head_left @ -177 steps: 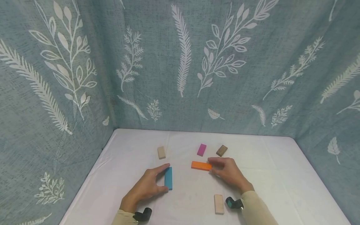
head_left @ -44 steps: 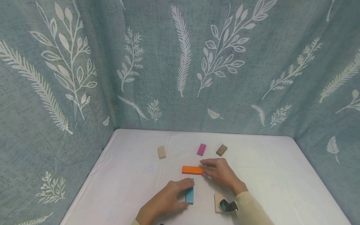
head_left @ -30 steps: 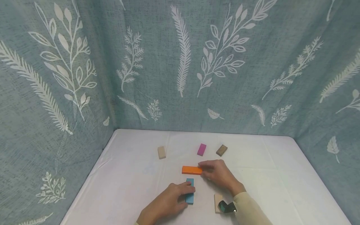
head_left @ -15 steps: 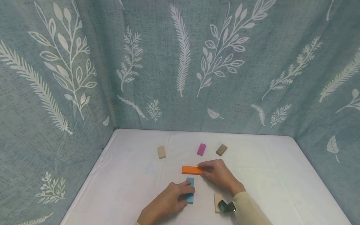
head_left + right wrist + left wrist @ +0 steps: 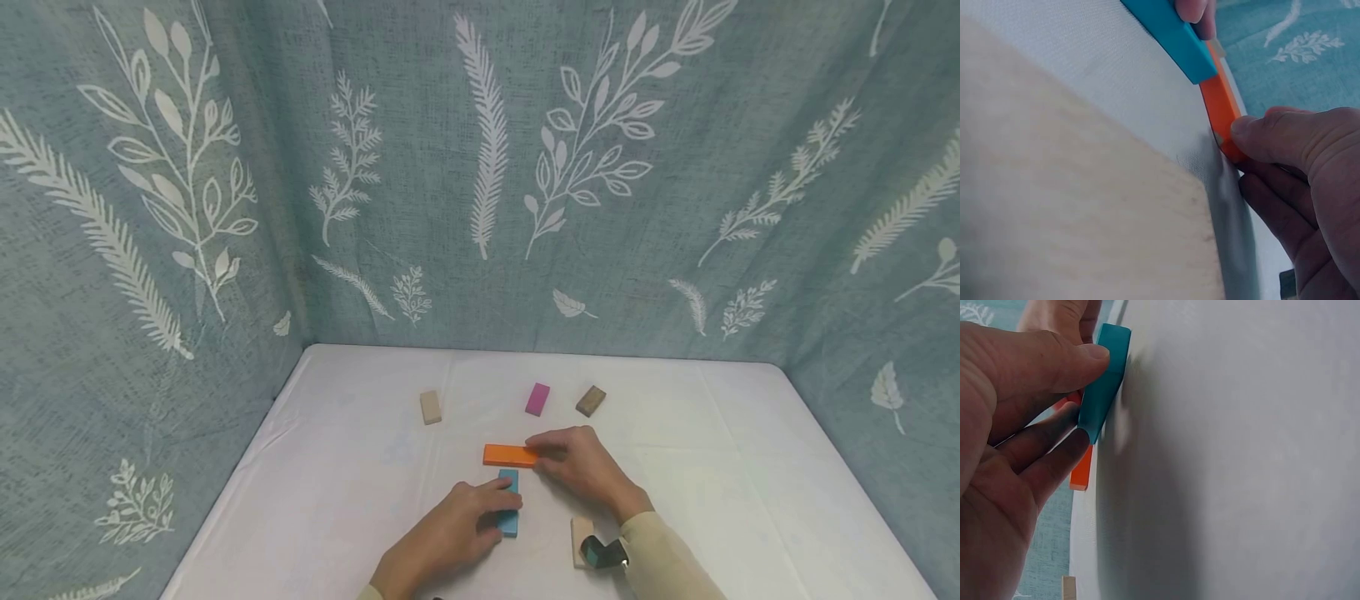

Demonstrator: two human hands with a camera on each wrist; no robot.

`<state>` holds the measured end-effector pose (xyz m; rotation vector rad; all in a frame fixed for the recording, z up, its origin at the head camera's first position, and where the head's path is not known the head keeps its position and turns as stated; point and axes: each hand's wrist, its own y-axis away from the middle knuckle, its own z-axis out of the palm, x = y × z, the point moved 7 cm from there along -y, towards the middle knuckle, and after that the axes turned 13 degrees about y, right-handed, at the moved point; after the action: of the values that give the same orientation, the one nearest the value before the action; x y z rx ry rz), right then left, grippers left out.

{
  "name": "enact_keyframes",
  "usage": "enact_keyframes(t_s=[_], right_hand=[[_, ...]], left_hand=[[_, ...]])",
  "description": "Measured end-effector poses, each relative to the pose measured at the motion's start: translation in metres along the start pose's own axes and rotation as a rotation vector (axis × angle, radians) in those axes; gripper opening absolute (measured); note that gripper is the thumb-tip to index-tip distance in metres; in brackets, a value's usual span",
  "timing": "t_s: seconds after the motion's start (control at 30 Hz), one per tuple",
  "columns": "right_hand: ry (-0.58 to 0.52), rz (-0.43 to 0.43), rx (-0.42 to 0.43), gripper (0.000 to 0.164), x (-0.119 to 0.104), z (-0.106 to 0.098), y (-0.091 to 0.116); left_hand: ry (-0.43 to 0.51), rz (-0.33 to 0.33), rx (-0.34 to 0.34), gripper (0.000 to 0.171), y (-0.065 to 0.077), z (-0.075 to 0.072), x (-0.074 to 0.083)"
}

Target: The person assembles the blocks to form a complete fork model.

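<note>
My left hand (image 5: 453,525) grips a blue wooden block (image 5: 507,526), its long side pointing away from me. In the left wrist view the thumb lies on one face of the blue block (image 5: 1109,372), fingers on the other side. My right hand (image 5: 588,468) pinches the right end of an orange block (image 5: 504,455), which lies crosswise just beyond. The far end of the blue block sits at the orange block's near side; whether they touch I cannot tell. In the right wrist view, thumb and fingers hold the end of the orange block (image 5: 1217,103).
Farther back on the white table (image 5: 360,467) lie a beige block (image 5: 431,407), a magenta block (image 5: 537,399) and a brown block (image 5: 591,401). Another beige block (image 5: 581,532) is partly hidden under the right wrist camera (image 5: 603,552). A patterned curtain (image 5: 420,208) stands behind.
Since the oldest frame, the blue block has moved right and nearer me, and the orange block left. Over the last half second the blue block has slid slightly away from me, toward the orange one.
</note>
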<state>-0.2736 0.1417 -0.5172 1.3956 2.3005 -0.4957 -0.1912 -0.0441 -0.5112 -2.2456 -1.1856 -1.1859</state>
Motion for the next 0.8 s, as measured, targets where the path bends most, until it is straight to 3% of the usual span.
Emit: enact_keyframes(t_s=[0.8], right_hand=[[0.024,-0.042,0.01,0.03,-0.0045,-0.0007,0.0004]], left_hand=[[-0.022,-0.02,0.015,0.044,-0.0039,-0.0026,-0.002]])
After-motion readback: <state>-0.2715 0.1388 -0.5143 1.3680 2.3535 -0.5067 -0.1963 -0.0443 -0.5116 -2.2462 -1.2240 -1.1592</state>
